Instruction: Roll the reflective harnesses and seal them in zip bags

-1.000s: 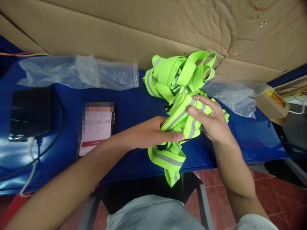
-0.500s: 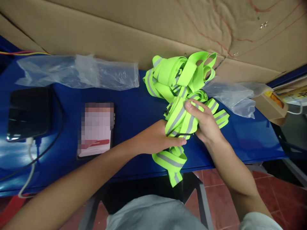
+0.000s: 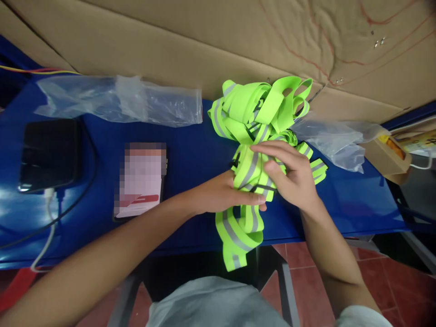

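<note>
Neon-yellow straps with grey reflective stripes form a folded bundle (image 3: 250, 169) in front of me. My left hand (image 3: 226, 194) is closed on its lower left side, the thumb lying across the bottom below a thin black band. Over the bundle's right side rests my right hand (image 3: 291, 175), its fingers bent across the top and the thumb pressed near the middle. Loose strap ends (image 3: 236, 234) hang below my left hand over the table edge. A larger heap of the same straps (image 3: 252, 106) lies just behind the bundle.
On the blue table (image 3: 190, 163) a phone (image 3: 141, 181) and a black box (image 3: 51, 152) with cables lie at left. Clear plastic bags (image 3: 119, 100) run along the cardboard wall (image 3: 163, 41). Another plastic bag (image 3: 337, 141) and a small open carton (image 3: 384, 156) are at right.
My right hand has shifted its fingers up and over the top of the bundle, with the thumb more bent. The hanging strap ends have swung slightly left.
</note>
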`<state>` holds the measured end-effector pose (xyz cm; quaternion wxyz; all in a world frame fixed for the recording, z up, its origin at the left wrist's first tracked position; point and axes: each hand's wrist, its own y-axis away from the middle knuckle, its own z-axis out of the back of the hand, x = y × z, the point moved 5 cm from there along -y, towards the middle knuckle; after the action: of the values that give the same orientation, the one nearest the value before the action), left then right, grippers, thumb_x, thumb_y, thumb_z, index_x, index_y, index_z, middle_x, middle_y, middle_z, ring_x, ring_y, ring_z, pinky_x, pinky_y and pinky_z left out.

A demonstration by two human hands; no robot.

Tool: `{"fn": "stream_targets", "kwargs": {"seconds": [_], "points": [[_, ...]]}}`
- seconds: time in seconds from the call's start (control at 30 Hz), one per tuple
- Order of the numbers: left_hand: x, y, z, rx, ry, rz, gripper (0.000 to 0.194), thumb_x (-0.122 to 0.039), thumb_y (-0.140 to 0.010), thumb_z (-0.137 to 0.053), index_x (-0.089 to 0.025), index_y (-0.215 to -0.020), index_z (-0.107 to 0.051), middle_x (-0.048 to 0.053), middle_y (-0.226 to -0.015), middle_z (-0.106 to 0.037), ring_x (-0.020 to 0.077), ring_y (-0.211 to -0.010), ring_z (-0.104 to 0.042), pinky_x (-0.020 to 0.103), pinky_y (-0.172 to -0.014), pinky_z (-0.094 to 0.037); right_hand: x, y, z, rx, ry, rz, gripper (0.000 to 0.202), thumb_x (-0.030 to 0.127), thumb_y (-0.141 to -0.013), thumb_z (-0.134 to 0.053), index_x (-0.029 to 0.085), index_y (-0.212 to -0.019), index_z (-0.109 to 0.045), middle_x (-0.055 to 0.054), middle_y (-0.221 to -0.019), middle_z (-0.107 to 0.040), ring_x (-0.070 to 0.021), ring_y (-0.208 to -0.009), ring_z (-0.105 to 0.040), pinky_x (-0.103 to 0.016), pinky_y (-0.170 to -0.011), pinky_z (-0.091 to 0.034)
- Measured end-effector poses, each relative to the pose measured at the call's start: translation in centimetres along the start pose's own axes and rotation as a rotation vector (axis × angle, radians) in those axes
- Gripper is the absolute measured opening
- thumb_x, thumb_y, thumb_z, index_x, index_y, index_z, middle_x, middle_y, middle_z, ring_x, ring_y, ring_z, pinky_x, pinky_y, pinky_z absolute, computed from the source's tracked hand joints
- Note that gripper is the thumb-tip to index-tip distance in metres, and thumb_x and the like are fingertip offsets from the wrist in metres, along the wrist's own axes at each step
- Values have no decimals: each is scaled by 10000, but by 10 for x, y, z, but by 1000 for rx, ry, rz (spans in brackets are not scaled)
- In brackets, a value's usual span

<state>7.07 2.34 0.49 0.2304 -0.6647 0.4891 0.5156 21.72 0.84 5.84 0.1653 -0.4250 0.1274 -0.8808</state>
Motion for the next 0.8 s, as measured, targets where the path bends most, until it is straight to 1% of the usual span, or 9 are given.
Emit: {"fn": "stream_targets", "kwargs": {"seconds": [0.1, 0.17, 0.3, 0.47, 0.5, 0.57, 0.67, 0.73, 0.8], "points": [[-8, 3, 2, 12, 47, 9, 207, -318, -806, -834, -137, -894, -783, 45, -895, -780, 163, -851, -724, 252, -785, -580, 4, 3, -10, 281, 8, 52, 764, 640, -889, -713, 269, -1533, -538, -105, -1558, -563, -325, -1445, -529, -491, -1197, -451], [-12, 4, 2, 48, 67, -6, 155, -246, -784, -840, -140, -892, -804, 41, -906, -791, 155, -862, -729, 240, -824, -581, 4, 4, -12, 308, 4, 55, 900, 640, -818, -789, 275, -1578, -474, -105, -1586, -533, -332, -1467, -507, -484, -1203, -447], [-12, 4, 4, 59, 146, -20, 153, -238, -802, -830, -160, -933, -819, 49, -922, -810, 179, -892, -753, 267, -855, -592, 4, 2, -13, 246, -37, 34, 813, 560, -795, -846, 281, -1505, -564, -91, -1496, -617, -311, -1392, -583, -448, -1169, -479], [-6, 8, 1, 249, 30, 50, 294, -221, -822, -799, -175, -1112, -801, 89, -1192, -788, 224, -1143, -721, 307, -994, -560, 3, 3, -20, 309, -148, -90, 743, 521, -819, -839, 325, -1485, -574, -43, -1483, -630, -305, -1364, -611, -451, -1149, -505], [-5, 8, 0, 240, 6, 66, 310, -199, -796, -807, -173, -1105, -798, 85, -1193, -786, 225, -1147, -716, 303, -984, -561, 3, 4, -21, 305, -173, -112, 715, 512, -833, -828, 323, -1477, -581, -40, -1458, -650, -299, -1333, -633, -453, -1131, -522], [-4, 6, 2, 84, 10, 74, 279, -149, -728, -822, -168, -1005, -795, 52, -1054, -800, 193, -998, -733, 263, -862, -573, 1, 3, -22, 243, -184, -128, 659, 497, -849, -817, 308, -1445, -609, -43, -1399, -687, -287, -1261, -677, -450, -1094, -549], [-1, 5, 2, -214, 175, 97, 172, -154, -682, -845, -153, -820, -742, -9, -765, -732, 117, -690, -663, 212, -656, -524, 0, 2, -18, 98, -92, -70, 564, 483, -864, -807, 281, -1372, -668, -53, -1352, -714, -281, -1230, -690, -431, -1088, -548], [1, 4, -2, -280, 304, 122, 219, -201, -677, -883, -148, -807, -715, -15, -734, -707, 111, -661, -651, 219, -645, -525, 1, 1, -14, 33, -22, -31, 518, 490, -875, -793, 280, -1338, -693, -56, -1348, -719, -290, -1266, -670, -436, -1115, -527], [2, 4, -4, -296, 356, 113, 343, -234, -658, -927, -163, -922, -719, -7, -823, -734, 128, -719, -684, 239, -683, -549, 3, 1, -8, -30, 20, -25, 521, 513, -864, -798, 291, -1325, -704, -55, -1360, -714, -308, -1294, -651, -458, -1141, -507]]}}
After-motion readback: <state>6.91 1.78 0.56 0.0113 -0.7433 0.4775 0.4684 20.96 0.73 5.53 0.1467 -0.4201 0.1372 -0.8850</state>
